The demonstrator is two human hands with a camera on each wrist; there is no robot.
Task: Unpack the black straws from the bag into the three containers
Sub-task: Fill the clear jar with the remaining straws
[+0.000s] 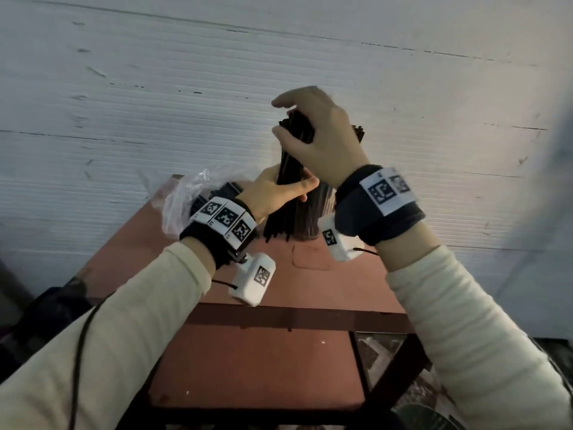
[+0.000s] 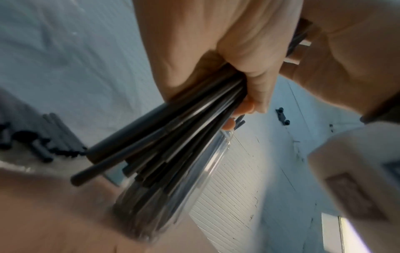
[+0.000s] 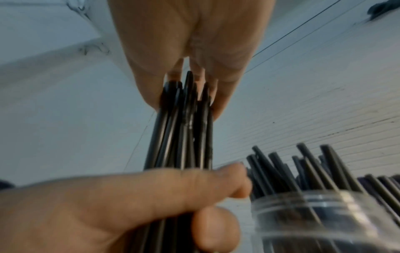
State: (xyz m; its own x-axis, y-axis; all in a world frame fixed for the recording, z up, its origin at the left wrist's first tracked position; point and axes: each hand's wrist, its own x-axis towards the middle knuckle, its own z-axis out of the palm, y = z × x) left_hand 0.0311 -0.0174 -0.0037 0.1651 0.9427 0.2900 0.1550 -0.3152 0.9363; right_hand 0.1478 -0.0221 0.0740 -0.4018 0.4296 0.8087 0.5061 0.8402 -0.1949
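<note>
bundle: black straws (image 1: 291, 162) held upright over the red table (image 1: 257, 361), lower ends down in a clear container (image 2: 173, 193); a few stick out past the rim
left hand (image 1: 279, 190): fingers + thumb curled round the bundle's middle, just above the container mouth
right hand (image 1: 316, 135): thumb + fingertips pinching the bundle near its top ends
bag (image 1: 186, 193): clear plastic, lying at the left w/ more straws in it, just behind the left wrist
other containers: one clear jar (image 3: 324, 210) already stuffed w/ straws beside the held bundle; third not made out
handling: prob v. light, thin, smooth; likely to slide + fan out if grip loosens; kink if crushed
where to hold: mid-length, wrapped round the whole bundle; 2nd hand near tips to keep it square
</note>
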